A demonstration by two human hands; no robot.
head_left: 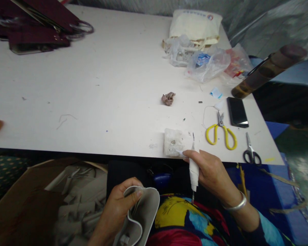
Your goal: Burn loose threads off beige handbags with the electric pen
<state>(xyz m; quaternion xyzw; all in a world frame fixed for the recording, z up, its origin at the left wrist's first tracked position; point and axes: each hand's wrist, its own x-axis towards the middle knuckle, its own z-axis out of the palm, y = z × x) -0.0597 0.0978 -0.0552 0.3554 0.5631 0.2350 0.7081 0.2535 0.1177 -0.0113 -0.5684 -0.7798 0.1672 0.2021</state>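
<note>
My left hand [124, 201] grips a light grey pouch-like piece [149, 208], thumb over its upper edge, above my lap. The piece has curved layers that stand apart, so its inside shows. In my right hand [211, 171] is a tool with a white-wrapped handle [194, 172] and a thin metal point at each end. Its upper point reaches over the table edge. The right fingertips are beside a small whitish, stained pad [173, 141] at the table's front edge; whether they touch it I cannot tell.
Yellow-handled scissors [221, 131], black-handled scissors [251, 150] and a phone [237, 112] lie right on the white table [105, 85]. Behind are a bottle [266, 73], plastic bags [207, 65], a cream bag [195, 27]. A brown crumpled lump [168, 98] sits mid-table. Grey pieces [79, 201] fill a box lower left.
</note>
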